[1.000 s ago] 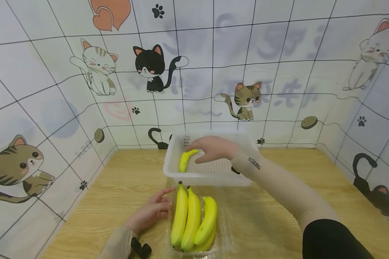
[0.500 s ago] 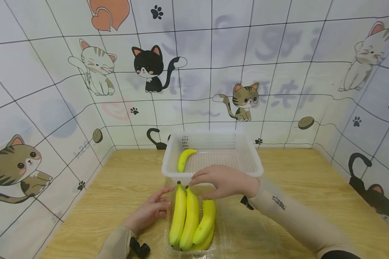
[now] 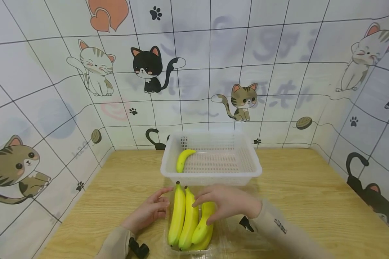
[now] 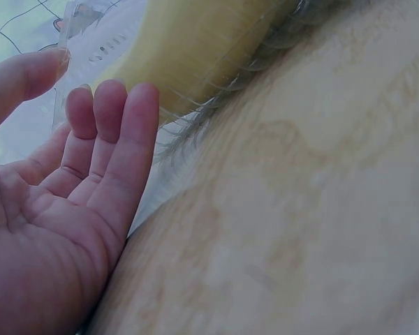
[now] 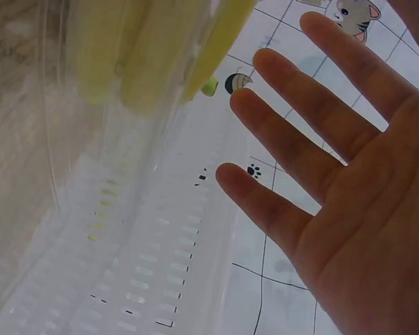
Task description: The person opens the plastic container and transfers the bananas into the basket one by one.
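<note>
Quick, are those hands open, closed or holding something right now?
Left hand: open, beside the clear container.
Right hand: open, by the bananas, holding nothing.

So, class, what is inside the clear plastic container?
At least four bananas lie in the clear plastic container: two side by side at left, others overlapping at right. The right hand hides part of those; anything beneath is covered.

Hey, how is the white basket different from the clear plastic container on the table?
The white basket is whitish with a perforated floor; the clear container is see-through.
The basket holds one banana, while the container holds several bananas.
The basket sits farther back near the wall; the container is closer to the person.
Both stand on the wooden table and hold yellow fruit.
</note>
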### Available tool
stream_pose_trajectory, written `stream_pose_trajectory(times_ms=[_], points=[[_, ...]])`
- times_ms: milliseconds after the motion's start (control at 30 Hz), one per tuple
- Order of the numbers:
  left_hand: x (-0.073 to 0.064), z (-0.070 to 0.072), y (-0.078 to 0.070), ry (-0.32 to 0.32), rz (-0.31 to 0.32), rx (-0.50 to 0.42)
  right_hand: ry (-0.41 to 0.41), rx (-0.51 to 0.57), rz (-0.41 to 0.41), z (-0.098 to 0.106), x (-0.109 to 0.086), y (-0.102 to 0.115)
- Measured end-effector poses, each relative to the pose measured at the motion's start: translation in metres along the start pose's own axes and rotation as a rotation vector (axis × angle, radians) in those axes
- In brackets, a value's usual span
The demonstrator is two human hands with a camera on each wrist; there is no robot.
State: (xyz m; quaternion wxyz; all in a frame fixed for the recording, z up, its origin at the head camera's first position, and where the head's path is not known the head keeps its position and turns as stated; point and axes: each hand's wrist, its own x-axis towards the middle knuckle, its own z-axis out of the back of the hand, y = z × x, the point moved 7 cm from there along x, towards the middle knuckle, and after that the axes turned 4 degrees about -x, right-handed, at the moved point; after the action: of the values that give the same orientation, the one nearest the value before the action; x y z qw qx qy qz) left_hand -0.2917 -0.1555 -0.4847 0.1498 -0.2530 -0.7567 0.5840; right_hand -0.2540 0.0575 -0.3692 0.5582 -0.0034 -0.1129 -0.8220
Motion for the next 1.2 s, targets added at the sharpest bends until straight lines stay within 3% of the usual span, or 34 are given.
stream_pose_trajectory(times_ms=[1200], points=[[0.0, 0.0, 0.0, 0.019, -0.009, -0.023, 0.049, -0.037, 0.072, -0.028, -0.001, 0.007]])
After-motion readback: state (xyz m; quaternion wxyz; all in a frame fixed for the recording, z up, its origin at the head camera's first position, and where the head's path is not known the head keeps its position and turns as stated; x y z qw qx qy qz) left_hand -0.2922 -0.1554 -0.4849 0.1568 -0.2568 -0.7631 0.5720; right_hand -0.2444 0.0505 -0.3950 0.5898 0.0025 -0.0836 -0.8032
